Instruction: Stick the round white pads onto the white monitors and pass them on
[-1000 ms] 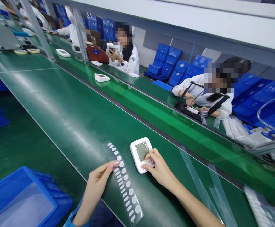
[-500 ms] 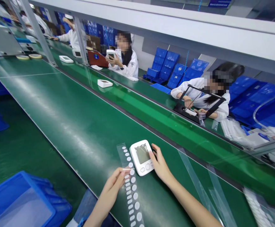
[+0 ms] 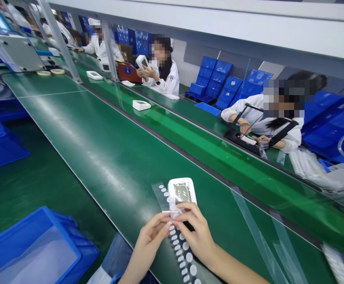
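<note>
My right hand (image 3: 198,236) has left the white device (image 3: 182,191) to join my left hand (image 3: 152,236), whose grip pinches the sticker strip (image 3: 184,252) beside it on the green worktop (image 3: 101,150); I cannot tell my right grip's state, apparently lifting a dot, which needs careful fingertips.

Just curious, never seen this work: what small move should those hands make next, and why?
Probably peel one white dot off the sticker strip with the right hand: both hands meet on it, left hand pinching its edge, beside the white device.
</note>
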A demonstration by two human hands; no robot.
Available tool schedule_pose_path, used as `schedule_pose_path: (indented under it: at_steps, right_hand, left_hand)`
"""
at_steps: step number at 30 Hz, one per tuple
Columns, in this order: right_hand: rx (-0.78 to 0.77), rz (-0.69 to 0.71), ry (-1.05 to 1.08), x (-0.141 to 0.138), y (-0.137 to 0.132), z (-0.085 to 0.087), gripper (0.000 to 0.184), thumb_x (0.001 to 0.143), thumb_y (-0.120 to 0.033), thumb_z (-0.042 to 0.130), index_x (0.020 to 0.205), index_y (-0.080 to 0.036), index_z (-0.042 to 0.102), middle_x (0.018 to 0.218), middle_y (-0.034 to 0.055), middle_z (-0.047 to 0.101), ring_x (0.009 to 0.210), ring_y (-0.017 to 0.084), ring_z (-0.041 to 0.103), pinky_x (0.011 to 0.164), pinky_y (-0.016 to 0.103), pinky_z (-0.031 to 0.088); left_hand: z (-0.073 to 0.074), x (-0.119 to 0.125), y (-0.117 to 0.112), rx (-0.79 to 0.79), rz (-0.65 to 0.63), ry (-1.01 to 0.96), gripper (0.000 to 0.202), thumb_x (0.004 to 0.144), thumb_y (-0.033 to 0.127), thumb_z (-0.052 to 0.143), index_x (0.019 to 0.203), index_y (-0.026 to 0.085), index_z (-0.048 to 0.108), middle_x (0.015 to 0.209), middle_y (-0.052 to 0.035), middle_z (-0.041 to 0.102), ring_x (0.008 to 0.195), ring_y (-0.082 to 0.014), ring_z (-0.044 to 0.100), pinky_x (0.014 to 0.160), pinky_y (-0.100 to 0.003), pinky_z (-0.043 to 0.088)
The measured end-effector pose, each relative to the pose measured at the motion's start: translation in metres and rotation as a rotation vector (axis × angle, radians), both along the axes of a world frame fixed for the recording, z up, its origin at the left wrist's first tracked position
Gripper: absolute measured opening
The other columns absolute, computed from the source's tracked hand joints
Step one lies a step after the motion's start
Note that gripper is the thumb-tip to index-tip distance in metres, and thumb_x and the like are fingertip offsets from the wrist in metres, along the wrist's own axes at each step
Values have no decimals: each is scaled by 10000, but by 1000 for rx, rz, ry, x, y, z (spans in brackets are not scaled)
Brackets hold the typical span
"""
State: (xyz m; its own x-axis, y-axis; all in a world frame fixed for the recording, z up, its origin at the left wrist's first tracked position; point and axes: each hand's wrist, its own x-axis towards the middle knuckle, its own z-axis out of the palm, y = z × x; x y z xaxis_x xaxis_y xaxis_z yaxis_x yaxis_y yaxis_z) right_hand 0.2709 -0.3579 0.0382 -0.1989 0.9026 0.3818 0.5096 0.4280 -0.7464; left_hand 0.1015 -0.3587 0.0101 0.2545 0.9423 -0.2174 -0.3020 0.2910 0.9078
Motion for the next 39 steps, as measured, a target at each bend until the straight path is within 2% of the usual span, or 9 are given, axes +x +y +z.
schedule_pose_path:
  at_steps: [5, 10, 13, 16, 19, 23, 28, 32, 39]
  right_hand:
    - [31, 6, 77, -6, -5, -4, 135, 885, -134, 588, 888, -239, 674, 1065, 65, 622, 979, 190, 618, 841, 327, 515]
    - [47, 13, 35, -5, -4, -5, 163, 895, -97, 553, 932, -230, 640, 1036, 68, 603, 965, 185, 614, 825, 323, 521]
    - [140, 71, -94, -7, -10, 1, 186, 892, -70, 536, 973, -223, 605, 1021, 78, 592, 1034, 215, 575, 882, 377, 501]
    - [172, 147, -215, -6, -16, 12, 207, 880, -64, 542, 1001, -225, 590, 1034, 84, 596, 1120, 242, 525, 935, 406, 473]
    - [81, 40, -212, 6, -9, 24, 130, 888, -119, 551, 930, -231, 602, 1065, 84, 583, 1106, 248, 526, 920, 417, 472]
    - [-239, -214, -152, 33, 12, 29, 140, 877, -244, 575, 750, -215, 626, 1091, 73, 552, 1054, 247, 558, 904, 422, 474]
    - [-486, -189, 36, 51, 17, 14, 200, 847, -347, 618, 727, -192, 658, 1162, 80, 539, 1048, 230, 596, 895, 369, 503]
    - [-515, -191, 123, 49, 12, 7, 205, 838, -359, 630, 730, -187, 660, 1172, 81, 538, 1051, 214, 607, 933, 348, 494]
    - [-487, -208, 116, 46, 12, 9, 222, 833, -369, 637, 710, -185, 657, 1164, 90, 543, 1017, 227, 624, 907, 376, 515]
  left_hand:
    - [-1, 3, -4, -13, 23, -86, 332, 776, 362, 740, 1064, 201, 701, 931, -66, 755, 906, -226, 701, 899, -322, 547]
    - [2, 6, -7, -15, 25, -101, 352, 809, 414, 699, 1074, 182, 699, 1033, -90, 747, 986, -247, 690, 912, -333, 553]
    - [3, 2, -2, 17, 37, -25, 335, 797, 451, 693, 941, 149, 718, 936, -99, 765, 894, -254, 717, 858, -343, 581]
    - [2, -15, 11, 102, 154, 158, 349, 793, 487, 673, 869, 147, 699, 862, -98, 769, 848, -265, 725, 836, -360, 584]
    - [0, -37, 25, 160, 273, 342, 377, 797, 513, 647, 918, 157, 684, 910, -105, 766, 923, -279, 709, 892, -380, 554]
    - [-1, -47, 31, 194, 264, 401, 378, 798, 524, 632, 926, 172, 682, 915, -103, 765, 937, -280, 704, 885, -371, 555]
    - [2, -40, 29, 225, 212, 423, 374, 790, 536, 627, 878, 180, 700, 850, -94, 768, 870, -279, 717, 825, -352, 576]
    - [2, -41, 29, 231, 204, 421, 367, 790, 530, 633, 879, 182, 704, 856, -93, 769, 863, -271, 719, 808, -328, 577]
    - [1, -44, 28, 220, 203, 433, 366, 793, 527, 633, 889, 181, 704, 876, -100, 768, 880, -284, 713, 809, -344, 576]
